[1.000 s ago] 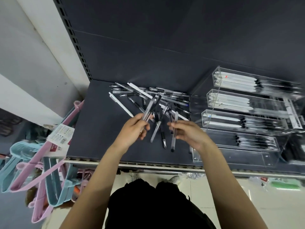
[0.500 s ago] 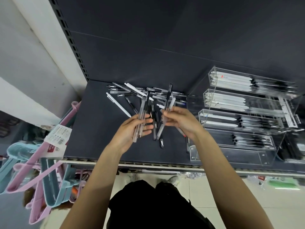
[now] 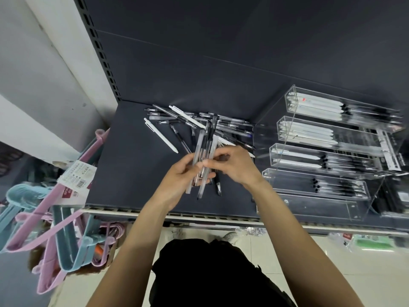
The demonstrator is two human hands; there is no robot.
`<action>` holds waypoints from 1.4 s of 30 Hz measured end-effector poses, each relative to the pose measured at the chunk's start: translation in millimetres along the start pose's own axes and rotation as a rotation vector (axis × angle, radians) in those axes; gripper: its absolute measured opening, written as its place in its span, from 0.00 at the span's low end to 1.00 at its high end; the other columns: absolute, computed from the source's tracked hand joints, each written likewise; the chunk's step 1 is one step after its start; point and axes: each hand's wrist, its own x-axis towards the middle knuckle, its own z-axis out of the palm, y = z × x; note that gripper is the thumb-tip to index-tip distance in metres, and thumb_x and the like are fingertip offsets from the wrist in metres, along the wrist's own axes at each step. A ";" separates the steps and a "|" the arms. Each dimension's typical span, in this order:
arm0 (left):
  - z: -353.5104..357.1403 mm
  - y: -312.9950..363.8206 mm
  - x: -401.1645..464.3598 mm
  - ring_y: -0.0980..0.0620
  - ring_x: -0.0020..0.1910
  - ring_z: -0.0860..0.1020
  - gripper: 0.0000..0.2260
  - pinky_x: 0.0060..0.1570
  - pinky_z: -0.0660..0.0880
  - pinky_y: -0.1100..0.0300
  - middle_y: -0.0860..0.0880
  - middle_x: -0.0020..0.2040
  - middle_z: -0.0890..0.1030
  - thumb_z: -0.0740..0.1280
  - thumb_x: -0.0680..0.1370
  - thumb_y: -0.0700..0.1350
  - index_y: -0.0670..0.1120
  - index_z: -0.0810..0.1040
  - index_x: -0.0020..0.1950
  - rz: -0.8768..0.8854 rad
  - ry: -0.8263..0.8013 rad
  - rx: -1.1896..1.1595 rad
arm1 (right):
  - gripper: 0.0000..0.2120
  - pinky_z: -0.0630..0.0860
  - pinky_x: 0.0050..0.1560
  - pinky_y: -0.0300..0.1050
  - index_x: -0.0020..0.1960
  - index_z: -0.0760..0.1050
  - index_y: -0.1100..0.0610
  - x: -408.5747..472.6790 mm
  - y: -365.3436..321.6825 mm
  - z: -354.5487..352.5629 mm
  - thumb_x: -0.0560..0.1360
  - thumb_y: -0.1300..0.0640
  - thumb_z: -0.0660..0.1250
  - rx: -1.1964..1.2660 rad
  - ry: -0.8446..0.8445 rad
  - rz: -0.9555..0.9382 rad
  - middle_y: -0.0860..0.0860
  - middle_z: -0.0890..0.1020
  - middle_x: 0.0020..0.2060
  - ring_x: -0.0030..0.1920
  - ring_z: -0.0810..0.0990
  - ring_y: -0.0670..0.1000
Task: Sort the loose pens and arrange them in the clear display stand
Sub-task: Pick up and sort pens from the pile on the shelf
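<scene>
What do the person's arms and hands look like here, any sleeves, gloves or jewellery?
Both forearms are bare right up to the bottom of the picture, with no sleeves in view. The left hand and right hand wear no gloves, and no rings, watch or bracelets show. Below them there is dark black clothing.

Even, diffuse overhead light is falling across the scene; shadows are staying soft and faint on the dark shelf [image 3: 132, 173]. Glare is streaking the edges of the clear display stand [image 3: 321, 185], and its right end is smearing with motion blur. Wide-angle distortion is bending the upright [image 3: 99, 52] and the hangers [image 3: 44, 218] at the left edge. Central detail is reading moderately sharp.
</scene>
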 end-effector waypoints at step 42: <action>137.8 -21.6 -30.1 0.56 0.39 0.80 0.12 0.43 0.78 0.62 0.51 0.44 0.83 0.57 0.81 0.38 0.47 0.75 0.61 -0.125 -0.148 -0.002 | 0.16 0.78 0.50 0.42 0.63 0.76 0.51 -44.1 50.4 -129.9 0.75 0.52 0.68 0.116 0.049 -0.297 0.49 0.80 0.54 0.51 0.80 0.48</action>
